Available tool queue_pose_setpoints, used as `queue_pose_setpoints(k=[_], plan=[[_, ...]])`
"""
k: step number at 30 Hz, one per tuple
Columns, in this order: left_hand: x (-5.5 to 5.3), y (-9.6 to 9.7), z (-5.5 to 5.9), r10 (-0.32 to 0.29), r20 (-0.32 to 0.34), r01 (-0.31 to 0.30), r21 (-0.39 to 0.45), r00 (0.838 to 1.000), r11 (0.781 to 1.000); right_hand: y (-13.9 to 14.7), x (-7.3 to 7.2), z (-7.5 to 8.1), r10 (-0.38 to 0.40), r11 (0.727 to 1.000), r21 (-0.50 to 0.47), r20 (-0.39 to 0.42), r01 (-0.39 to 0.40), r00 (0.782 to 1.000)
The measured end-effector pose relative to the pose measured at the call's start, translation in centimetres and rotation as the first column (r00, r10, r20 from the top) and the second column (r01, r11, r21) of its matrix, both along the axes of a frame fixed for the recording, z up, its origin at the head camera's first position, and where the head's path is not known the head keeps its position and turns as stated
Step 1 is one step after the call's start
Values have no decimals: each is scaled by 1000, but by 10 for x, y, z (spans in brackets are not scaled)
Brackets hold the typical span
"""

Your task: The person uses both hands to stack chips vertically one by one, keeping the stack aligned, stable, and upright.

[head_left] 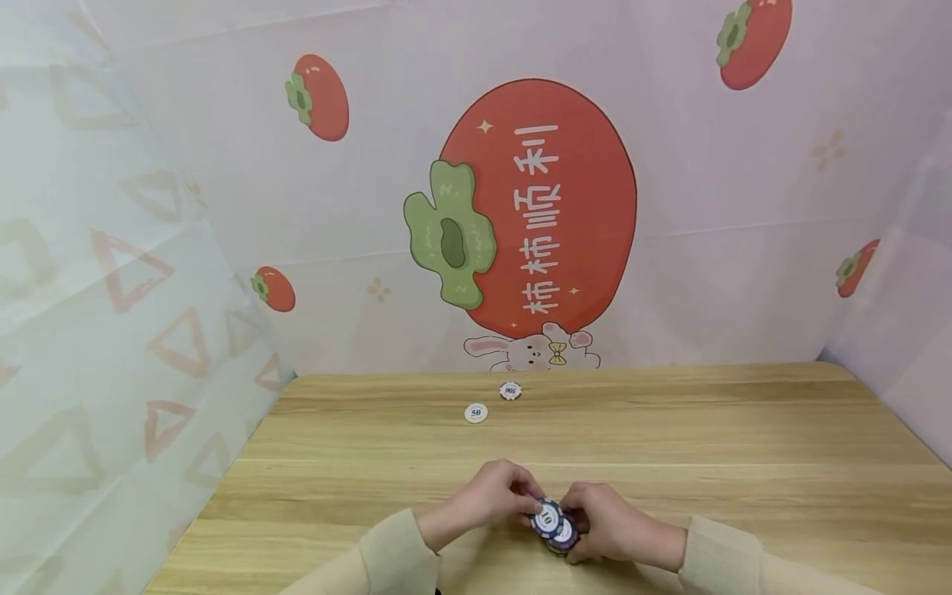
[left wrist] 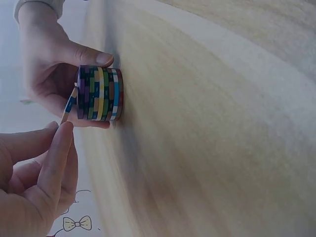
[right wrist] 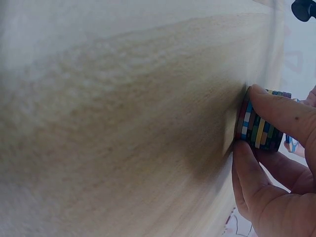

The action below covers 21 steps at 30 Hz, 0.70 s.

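Observation:
A short stack of poker chips (left wrist: pixel 101 94) in several edge colours stands on the wooden table. My right hand (head_left: pixel 621 525) grips this stack from the side, thumb and fingers round its edges. Between thumb and fingertips my left hand (head_left: pixel 494 496) pinches a single dark blue poker chip marked 10 (head_left: pixel 546 518). That chip is tilted and overlaps the top of the stack, whose purple-edged top chip (head_left: pixel 565 535) shows beside it. In the left wrist view the pinched chip's edge meets the top of the stack.
Farther back on the wooden table (head_left: pixel 706 430) lie a white chip marked 50 (head_left: pixel 476 413) and, behind it, a chip marked 500 (head_left: pixel 510 391). A wall sheet printed with a big red persimmon (head_left: pixel 573 207) rises at the table's back edge.

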<state>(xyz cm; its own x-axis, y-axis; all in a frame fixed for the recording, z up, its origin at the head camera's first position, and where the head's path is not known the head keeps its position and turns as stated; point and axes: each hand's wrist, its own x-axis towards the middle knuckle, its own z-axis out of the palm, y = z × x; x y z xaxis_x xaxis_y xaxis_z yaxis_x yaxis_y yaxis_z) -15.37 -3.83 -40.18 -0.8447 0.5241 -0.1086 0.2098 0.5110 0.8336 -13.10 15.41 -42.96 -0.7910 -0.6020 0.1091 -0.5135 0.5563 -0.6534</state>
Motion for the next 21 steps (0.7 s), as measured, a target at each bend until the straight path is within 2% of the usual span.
queue_pose_setpoints(k=[5,12,21], plan=[[3,4,-2,25,17,-26,22,1000,999,0,1,-1,3,1000,0,-19,-3,1000],[6,9,-2,26,39,-27,34,999,999,1,1,-2,1,1000,-1,-62,-1,998],[7,13,-4,10,2,-10,10,1000,1000,1,0,-1,-1,1000,7,-35,2,999]])
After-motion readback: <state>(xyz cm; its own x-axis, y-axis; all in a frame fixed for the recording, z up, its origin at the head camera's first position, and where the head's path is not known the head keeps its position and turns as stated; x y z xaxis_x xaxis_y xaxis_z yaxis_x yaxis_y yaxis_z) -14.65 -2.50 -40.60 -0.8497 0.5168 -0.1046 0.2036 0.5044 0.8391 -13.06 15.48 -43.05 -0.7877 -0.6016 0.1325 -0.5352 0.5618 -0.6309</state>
